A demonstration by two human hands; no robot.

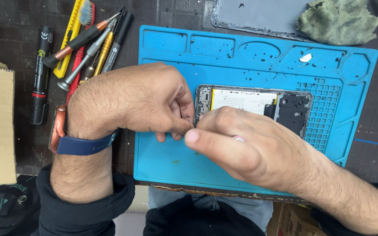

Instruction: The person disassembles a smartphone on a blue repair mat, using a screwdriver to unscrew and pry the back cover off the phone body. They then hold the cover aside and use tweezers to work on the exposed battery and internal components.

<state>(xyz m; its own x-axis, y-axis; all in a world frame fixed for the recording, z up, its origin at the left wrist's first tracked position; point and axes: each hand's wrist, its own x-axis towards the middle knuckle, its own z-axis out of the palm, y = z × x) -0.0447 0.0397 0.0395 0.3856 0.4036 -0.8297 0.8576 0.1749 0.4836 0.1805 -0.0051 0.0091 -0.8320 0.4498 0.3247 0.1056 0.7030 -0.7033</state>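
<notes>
Two hands: both meet over the left end of an opened smartphone lying back-off on a blue silicone repair mat.
Left hand: fingers curled and pinched at the phone's left frame edge; whether it grips a small part I cannot tell.
Right hand: closed, thumb and forefinger pressed toward the same spot; something small and pale shows beneath it, not identifiable.
Step in hand: likely picking or prying at a small piece on the frame's left end.
Next move calls for: a steady fine pinch, with the phone kept flat.
Phone axis: long axis runs left to right; camera end points right, white battery at the middle.
Nearby: screwdrivers and a black marker on the bench.
</notes>
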